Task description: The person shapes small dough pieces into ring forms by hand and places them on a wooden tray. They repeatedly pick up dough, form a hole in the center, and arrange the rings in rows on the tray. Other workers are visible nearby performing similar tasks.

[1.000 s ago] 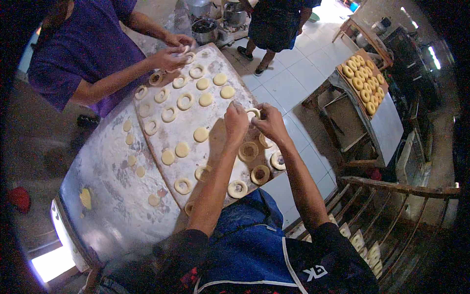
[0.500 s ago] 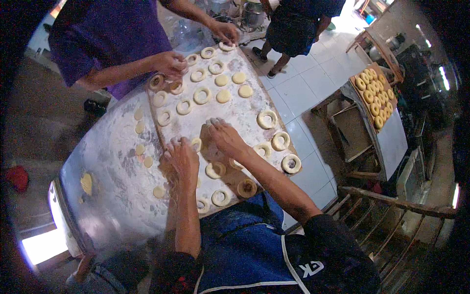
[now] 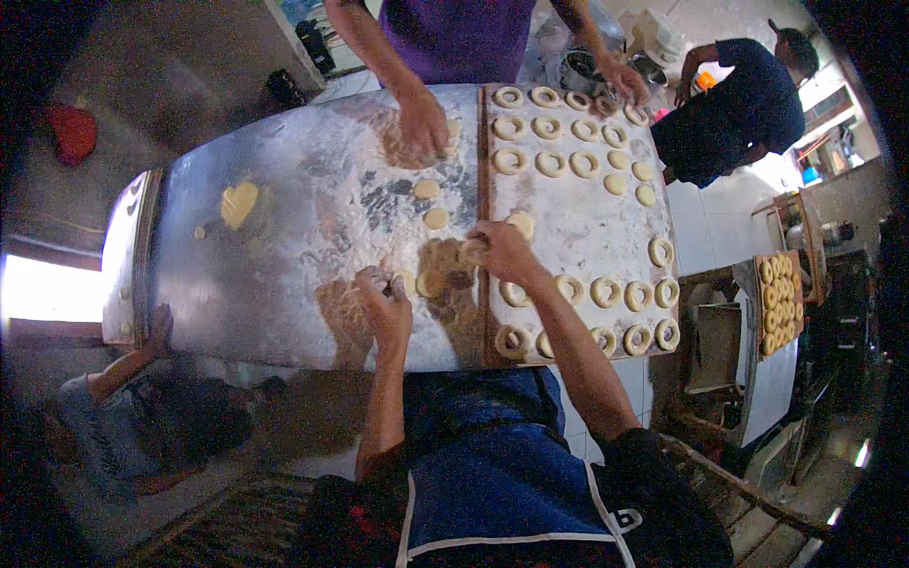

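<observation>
Over the floured metal table [image 3: 275, 308], my left hand [image 3: 386, 308] is closed, its fingertips pinched together beside a small flat dough disc [image 3: 406, 282]. What is between those fingers, if anything, I cannot make out. My right hand [image 3: 504, 250] is at the left edge of the floured wooden board [image 3: 568, 220], its fingers closed on a pale dough disc [image 3: 472, 252]. Another dough disc [image 3: 521, 223] lies on the board just beyond that hand. Rows of dough rings [image 3: 606, 292] sit on the board, some partly behind my right forearm.
Across the table a person in purple reaches one hand [image 3: 424, 123] to the table and another [image 3: 623, 83] to the board's far corner. Loose dough discs [image 3: 436, 219] and a larger dough piece [image 3: 239, 204] lie leftward. At right stands a tray of rings [image 3: 781, 301].
The view has turned. Both my hands have moved left from the board's middle, the left one onto the metal table. The person opposite has moved one hand from the rings to the table.
</observation>
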`<state>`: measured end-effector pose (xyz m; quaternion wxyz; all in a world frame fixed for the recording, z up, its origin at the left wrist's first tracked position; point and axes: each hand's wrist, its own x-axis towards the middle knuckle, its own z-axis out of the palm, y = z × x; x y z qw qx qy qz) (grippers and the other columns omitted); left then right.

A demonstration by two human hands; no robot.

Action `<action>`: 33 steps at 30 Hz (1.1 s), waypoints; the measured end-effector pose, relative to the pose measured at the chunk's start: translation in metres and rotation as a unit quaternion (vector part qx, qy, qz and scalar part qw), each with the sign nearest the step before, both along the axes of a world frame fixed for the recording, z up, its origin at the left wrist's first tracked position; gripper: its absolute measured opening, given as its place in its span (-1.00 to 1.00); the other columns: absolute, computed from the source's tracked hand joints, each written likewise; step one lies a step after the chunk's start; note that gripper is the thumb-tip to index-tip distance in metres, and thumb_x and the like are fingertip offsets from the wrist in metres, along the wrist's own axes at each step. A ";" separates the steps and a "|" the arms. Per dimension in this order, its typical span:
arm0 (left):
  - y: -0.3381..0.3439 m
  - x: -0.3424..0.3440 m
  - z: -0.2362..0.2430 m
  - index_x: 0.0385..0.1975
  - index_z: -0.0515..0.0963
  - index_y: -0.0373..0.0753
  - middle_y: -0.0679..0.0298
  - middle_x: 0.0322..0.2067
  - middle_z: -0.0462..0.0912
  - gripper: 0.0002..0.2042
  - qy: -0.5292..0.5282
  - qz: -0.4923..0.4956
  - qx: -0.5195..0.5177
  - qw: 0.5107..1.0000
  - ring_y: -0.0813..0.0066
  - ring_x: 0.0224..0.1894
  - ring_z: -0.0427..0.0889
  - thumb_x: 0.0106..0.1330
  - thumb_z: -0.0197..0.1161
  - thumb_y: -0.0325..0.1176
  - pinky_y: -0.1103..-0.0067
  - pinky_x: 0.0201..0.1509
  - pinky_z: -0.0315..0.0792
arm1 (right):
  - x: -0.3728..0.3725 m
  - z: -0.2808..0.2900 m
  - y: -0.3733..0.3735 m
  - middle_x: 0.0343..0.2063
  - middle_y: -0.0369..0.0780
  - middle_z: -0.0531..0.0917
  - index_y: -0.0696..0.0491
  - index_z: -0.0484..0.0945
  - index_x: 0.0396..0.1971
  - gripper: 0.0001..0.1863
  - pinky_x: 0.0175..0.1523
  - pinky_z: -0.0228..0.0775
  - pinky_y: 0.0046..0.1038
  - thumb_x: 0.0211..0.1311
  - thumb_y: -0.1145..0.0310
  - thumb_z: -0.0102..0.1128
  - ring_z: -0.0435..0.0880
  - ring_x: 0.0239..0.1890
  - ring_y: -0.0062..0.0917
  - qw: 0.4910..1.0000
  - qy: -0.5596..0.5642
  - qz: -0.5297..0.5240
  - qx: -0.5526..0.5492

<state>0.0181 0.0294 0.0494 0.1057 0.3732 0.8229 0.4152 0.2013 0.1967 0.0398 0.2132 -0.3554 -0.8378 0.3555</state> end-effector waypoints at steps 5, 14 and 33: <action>-0.015 -0.021 -0.019 -0.05 0.44 -0.35 -0.02 -0.10 0.51 -0.70 0.148 -0.082 0.059 0.984 0.06 0.00 0.52 0.26 0.25 -0.42 0.27 0.12 0.37 | -0.069 -0.028 -0.018 -0.49 0.05 0.62 0.15 0.54 -0.35 -0.74 -0.12 0.43 -0.07 0.06 0.28 0.26 0.61 -0.33 0.03 0.967 -0.105 -0.092 0.212; 0.016 -0.007 0.002 -0.02 0.55 -0.35 0.07 -0.17 0.65 -0.60 -0.227 -0.193 0.075 0.951 0.28 -0.10 0.64 0.33 0.27 -0.14 0.45 0.02 0.50 | -0.047 0.023 -0.072 -0.43 -0.32 0.58 0.08 0.37 -0.27 -0.60 -0.36 0.42 -0.57 -0.03 0.52 0.46 0.54 -0.39 -0.70 0.973 0.094 -0.168 -0.129; 0.048 0.064 0.020 -0.04 0.26 -0.16 0.29 -0.26 0.43 -0.68 -0.708 -0.200 0.247 0.630 0.41 -0.25 0.56 0.34 0.12 -0.19 0.52 -0.24 0.54 | 0.012 0.037 -0.067 -0.68 -0.19 0.59 0.20 0.61 -0.56 -0.41 -0.48 0.35 -0.36 0.38 -0.05 -0.05 0.56 -0.58 -0.46 0.919 0.182 -0.247 -0.249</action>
